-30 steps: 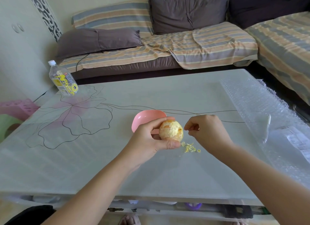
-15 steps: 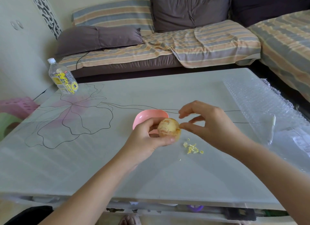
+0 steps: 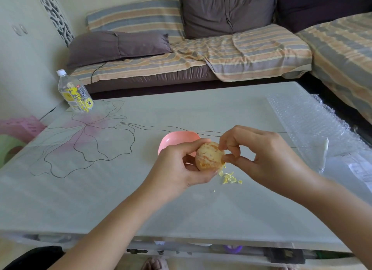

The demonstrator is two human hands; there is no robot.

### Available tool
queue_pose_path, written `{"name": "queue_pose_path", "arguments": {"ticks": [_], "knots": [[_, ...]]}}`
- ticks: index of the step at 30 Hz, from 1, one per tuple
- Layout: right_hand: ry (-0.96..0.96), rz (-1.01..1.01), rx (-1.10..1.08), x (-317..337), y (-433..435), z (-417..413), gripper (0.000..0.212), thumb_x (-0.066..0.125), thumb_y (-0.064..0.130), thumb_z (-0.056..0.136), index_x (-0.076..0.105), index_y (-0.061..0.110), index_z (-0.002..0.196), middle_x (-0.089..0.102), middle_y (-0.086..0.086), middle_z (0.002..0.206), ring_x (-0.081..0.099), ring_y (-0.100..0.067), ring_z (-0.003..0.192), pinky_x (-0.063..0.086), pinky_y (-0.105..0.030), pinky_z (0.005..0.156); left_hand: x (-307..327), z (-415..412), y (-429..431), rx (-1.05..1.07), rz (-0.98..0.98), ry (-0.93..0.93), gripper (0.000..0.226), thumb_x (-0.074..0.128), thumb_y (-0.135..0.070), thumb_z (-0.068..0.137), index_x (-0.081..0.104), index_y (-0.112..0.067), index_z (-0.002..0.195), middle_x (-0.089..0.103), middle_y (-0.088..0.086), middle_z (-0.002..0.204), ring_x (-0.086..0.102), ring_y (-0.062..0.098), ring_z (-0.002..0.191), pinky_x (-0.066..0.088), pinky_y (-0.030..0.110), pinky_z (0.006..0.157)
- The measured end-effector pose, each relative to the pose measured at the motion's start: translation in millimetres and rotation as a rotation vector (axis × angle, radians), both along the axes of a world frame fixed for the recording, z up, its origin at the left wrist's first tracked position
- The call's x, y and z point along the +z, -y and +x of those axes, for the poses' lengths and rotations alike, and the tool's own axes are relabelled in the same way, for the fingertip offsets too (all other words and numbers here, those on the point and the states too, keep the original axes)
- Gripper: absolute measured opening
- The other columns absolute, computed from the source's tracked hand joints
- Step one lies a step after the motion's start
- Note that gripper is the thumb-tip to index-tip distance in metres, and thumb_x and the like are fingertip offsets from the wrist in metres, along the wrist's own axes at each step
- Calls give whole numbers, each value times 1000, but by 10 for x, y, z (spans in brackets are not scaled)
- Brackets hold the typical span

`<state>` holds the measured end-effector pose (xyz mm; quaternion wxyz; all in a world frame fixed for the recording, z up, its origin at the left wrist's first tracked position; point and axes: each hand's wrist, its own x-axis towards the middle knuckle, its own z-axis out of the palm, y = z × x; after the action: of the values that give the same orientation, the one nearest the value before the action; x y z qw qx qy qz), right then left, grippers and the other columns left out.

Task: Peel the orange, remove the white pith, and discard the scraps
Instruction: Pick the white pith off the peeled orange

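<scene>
Head view: striped sofa cushions and a dark pillow (image 3: 118,48) fill the background behind a pale desk (image 3: 181,112) printed with a flower outline; a water bottle (image 3: 75,92) stands at its far left corner and bubble wrap (image 3: 314,120) covers its right side. Left hand (image 3: 179,169) cradles the orange (image 3: 209,156) above the desk, fingers wrapped around its near side, just in front of a pink bowl (image 3: 175,140). Right hand (image 3: 261,159), which a second ago was closed and held apart from the fruit, has returned to it: thumb and forefinger are now narrowed to a pinch on the orange's right flank. Peel is already off; pale pith streaks remain over the orange flesh. Small yellowish scraps (image 3: 229,177) lie on the desk below the fruit, outside the bowl. Judged stage: another pith strand is being lifted, and the scraps are not yet discarded
</scene>
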<state>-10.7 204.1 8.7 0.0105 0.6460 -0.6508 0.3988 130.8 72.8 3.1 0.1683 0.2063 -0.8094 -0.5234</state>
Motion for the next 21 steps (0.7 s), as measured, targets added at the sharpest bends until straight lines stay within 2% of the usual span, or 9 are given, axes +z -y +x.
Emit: {"name": "queue_pose_path", "arguments": {"ticks": [4, 5, 7, 12, 15, 17, 19, 21], "knots": [[-4, -21, -15, 6, -55, -10, 48, 68, -5, 79, 38, 32, 71, 61, 5, 82, 59, -21, 75, 44, -21, 54, 7, -6, -45, -4, -2, 27, 49, 82, -9, 69, 65, -46, 97, 69, -10, 80, 62, 7, 69, 53, 15, 72], [-4, -30, -18, 6, -68, -11, 49, 68, -5, 79, 38, 33, 71, 61, 6, 81, 60, -21, 74, 46, -29, 55, 4, -8, -54, -7, -3, 35, 49, 82, -10, 70, 64, -45, 99, 70, -8, 80, 63, 6, 69, 52, 15, 72], [-12, -44, -15, 5, -91, -14, 48, 67, -5, 79, 38, 33, 72, 61, 6, 81, 60, -19, 74, 48, -34, 58, 3, -12, -80, -18, -1, 49, 48, 82, -11, 71, 65, -42, 103, 70, -6, 81, 62, 6, 68, 53, 17, 73], [13, -35, -1, -20, -148, -48, 37, 63, -11, 76, 45, 20, 68, 61, 10, 78, 63, -10, 75, 51, -32, 63, 4, -29, -138, -36, 15, 46, 48, 81, -11, 71, 66, -33, 111, 71, -3, 84, 62, 6, 69, 55, 29, 78], [24, -59, -16, -3, -168, -32, 32, 60, -1, 78, 44, 25, 70, 61, 9, 78, 62, -11, 76, 49, -28, 66, 32, -49, -152, -54, 32, 26, 45, 81, -10, 72, 67, -39, 103, 70, -7, 82, 61, 5, 69, 55, 28, 76], [19, -98, -27, 27, -177, -18, 33, 65, 1, 78, 46, 28, 76, 61, 9, 86, 61, -10, 80, 48, -21, 71, 55, -63, -156, -65, 42, 10, 44, 81, -9, 72, 67, -41, 99, 68, -11, 80, 59, 5, 69, 54, 25, 74], [12, -122, -34, 44, -178, 0, 29, 67, 6, 79, 48, 28, 81, 63, 12, 99, 60, -8, 88, 45, -14, 76, 73, -70, -153, -53, 45, 4, 46, 81, -8, 72, 67, -41, 101, 68, -11, 80, 60, 6, 69, 54, 25, 73], [-1, -141, -38, 43, -174, 15, 30, 65, 7, 79, 48, 30, 83, 65, 13, 101, 61, -5, 89, 46, -15, 75, 79, -73, -151, -43, 45, -2, 48, 81, -8, 71, 67, -40, 104, 67, -9, 80, 60, 7, 68, 53, 23, 72]]}}
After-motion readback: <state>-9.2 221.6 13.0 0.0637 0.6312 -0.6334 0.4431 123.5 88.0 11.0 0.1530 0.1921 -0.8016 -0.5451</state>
